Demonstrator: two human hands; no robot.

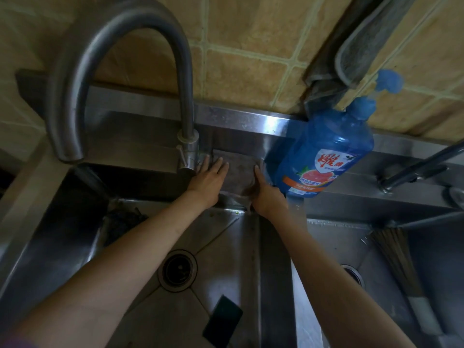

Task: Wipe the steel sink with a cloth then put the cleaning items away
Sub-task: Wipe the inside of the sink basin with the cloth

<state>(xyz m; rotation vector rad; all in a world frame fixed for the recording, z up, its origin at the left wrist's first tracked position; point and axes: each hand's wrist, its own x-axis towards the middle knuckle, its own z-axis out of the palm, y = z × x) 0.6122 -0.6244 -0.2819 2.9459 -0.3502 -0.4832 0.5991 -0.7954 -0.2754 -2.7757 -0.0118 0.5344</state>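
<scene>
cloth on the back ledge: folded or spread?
Spread: the cloth lies flat, left hand and right hand pressing its sides.

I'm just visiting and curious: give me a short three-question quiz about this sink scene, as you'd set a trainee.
1. True or false: the left hand lies flat on the cloth.
2. What stands just right of the cloth? A) kettle B) blue soap bottle C) pan
3. Fill in: the dark sponge lies in the left basin, nearer the camera than the ____.

Key: 1 true; 2 B; 3 drain. The right hand holds the cloth's right edge.
</scene>
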